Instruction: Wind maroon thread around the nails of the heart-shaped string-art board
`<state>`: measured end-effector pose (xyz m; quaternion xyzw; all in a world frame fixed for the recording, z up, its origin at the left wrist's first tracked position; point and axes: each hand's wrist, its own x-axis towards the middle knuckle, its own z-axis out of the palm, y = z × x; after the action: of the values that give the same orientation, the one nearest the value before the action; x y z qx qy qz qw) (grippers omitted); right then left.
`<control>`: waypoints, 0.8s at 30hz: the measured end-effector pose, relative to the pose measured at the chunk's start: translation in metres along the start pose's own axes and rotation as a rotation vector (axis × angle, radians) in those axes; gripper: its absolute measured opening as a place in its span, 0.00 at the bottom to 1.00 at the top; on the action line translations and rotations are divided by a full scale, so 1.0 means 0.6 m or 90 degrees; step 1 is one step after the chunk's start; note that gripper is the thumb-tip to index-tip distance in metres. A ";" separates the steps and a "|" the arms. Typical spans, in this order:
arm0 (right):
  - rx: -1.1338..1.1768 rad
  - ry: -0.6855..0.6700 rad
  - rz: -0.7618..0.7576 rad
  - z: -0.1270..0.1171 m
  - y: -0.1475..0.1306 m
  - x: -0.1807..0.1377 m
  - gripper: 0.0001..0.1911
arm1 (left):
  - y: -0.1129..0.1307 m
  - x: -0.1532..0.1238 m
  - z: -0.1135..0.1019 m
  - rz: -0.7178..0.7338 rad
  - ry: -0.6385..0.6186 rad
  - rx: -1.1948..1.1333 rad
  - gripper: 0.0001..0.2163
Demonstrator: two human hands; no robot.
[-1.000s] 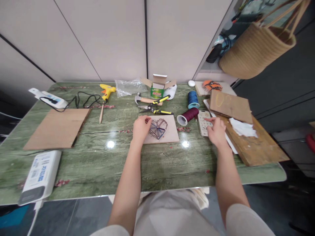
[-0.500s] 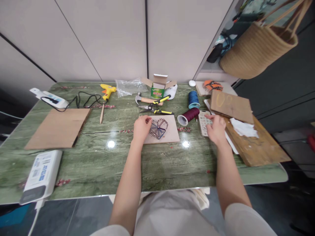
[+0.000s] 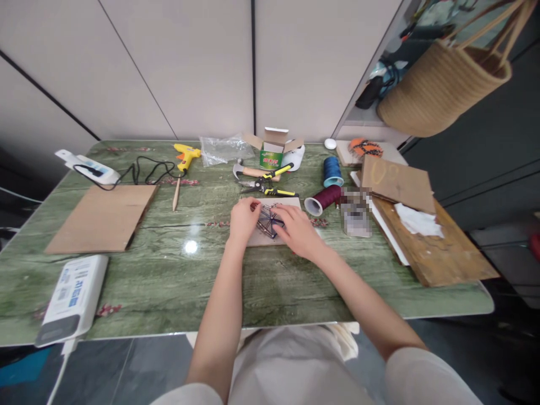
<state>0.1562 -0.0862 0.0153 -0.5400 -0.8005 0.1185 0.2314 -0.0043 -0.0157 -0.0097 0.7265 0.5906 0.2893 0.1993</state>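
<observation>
On a small pale board point(image 3: 259, 242) in front of me is a heart of nails strung with dark thread point(image 3: 266, 224). My left hand point(image 3: 243, 220) rests at the heart's left side, its thumb and fingertips pinched together; whatever they hold is too small to make out. Over the heart's right half lies my right hand point(image 3: 301, 230), its fingers stretched out and apart, hiding that part of the threads. A purple thread spool point(image 3: 329, 197) lies on its side right of the board. Just behind it stands a blue thread spool point(image 3: 332, 170).
Behind the board lie yellow-handled pliers point(image 3: 270, 183), a hammer point(image 3: 253, 171) and an open green box point(image 3: 271, 157). A pixelated item point(image 3: 356, 216) is to the right, beside stacked wooden boards point(image 3: 442, 253). Leftward are a yellow glue gun point(image 3: 185, 156), cardboard point(image 3: 101, 219) and a white power bank point(image 3: 73, 298).
My right hand has moved left from the phone-like item beside the spools to the strung heart. My left hand has stayed at the heart's left side.
</observation>
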 end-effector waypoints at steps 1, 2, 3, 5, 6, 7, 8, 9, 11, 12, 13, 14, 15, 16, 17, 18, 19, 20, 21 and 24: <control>-0.022 0.005 0.006 0.009 -0.004 0.019 0.21 | 0.000 0.000 -0.001 0.004 0.001 0.004 0.08; -0.044 0.006 0.011 0.017 -0.006 0.037 0.22 | 0.000 0.000 -0.001 0.007 0.001 0.008 0.08; -0.064 -0.003 0.011 0.024 -0.006 0.052 0.22 | -0.001 0.000 -0.002 0.011 0.001 0.010 0.08; -0.096 -0.048 0.008 0.033 -0.008 0.075 0.21 | -0.003 0.000 -0.003 0.019 0.001 0.006 0.08; -0.111 -0.064 0.016 0.035 -0.009 0.082 0.20 | -0.004 0.000 -0.003 0.024 0.001 0.002 0.08; -0.122 -0.078 0.024 0.036 -0.009 0.087 0.18 | -0.004 0.000 -0.003 0.028 0.001 0.000 0.08; -0.130 -0.086 0.031 0.036 -0.010 0.089 0.16 | -0.005 0.000 -0.003 0.032 0.003 0.000 0.08; -0.135 -0.089 0.036 0.036 -0.010 0.091 0.15 | -0.005 0.000 -0.003 0.032 0.006 0.004 0.08; -0.143 -0.088 0.038 0.034 -0.009 0.091 0.12 | -0.004 0.000 -0.003 0.023 0.007 0.017 0.07; -0.147 -0.086 0.037 0.033 -0.008 0.091 0.11 | -0.003 0.000 -0.003 0.016 0.006 0.025 0.07; -0.151 -0.084 0.035 0.033 -0.008 0.091 0.11 | -0.002 0.000 -0.003 0.010 0.004 0.031 0.07; -0.154 -0.083 0.034 0.033 -0.008 0.090 0.11 | 0.000 0.000 -0.003 0.005 0.003 0.036 0.07; -0.156 -0.082 0.034 0.033 -0.008 0.090 0.11 | 0.001 0.000 -0.004 0.002 0.002 0.038 0.07; -0.156 -0.081 0.033 0.033 -0.009 0.090 0.11 | 0.001 0.000 -0.004 0.000 0.001 0.039 0.07; -0.157 -0.080 0.032 0.033 -0.010 0.090 0.11 | 0.002 0.000 -0.005 0.000 0.001 0.038 0.07; -0.159 -0.077 0.030 0.033 -0.011 0.090 0.11 | 0.002 0.000 -0.006 0.001 -0.001 0.034 0.07; -0.160 -0.076 0.028 0.033 -0.011 0.089 0.11 | 0.003 -0.001 -0.006 0.001 -0.002 0.030 0.08; -0.160 -0.076 0.028 0.032 -0.011 0.089 0.11 | 0.003 -0.001 -0.007 0.002 -0.004 0.026 0.08; -0.158 -0.078 0.026 0.032 -0.010 0.089 0.11 | 0.004 -0.001 -0.008 0.003 -0.007 0.019 0.08; -0.139 -0.081 0.020 0.027 -0.004 0.088 0.12 | 0.006 -0.002 -0.011 0.014 -0.020 -0.003 0.10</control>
<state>0.1297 -0.0373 0.0149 -0.5659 -0.8131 0.0684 0.1184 -0.0063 -0.0179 -0.0029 0.7368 0.5788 0.2814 0.2072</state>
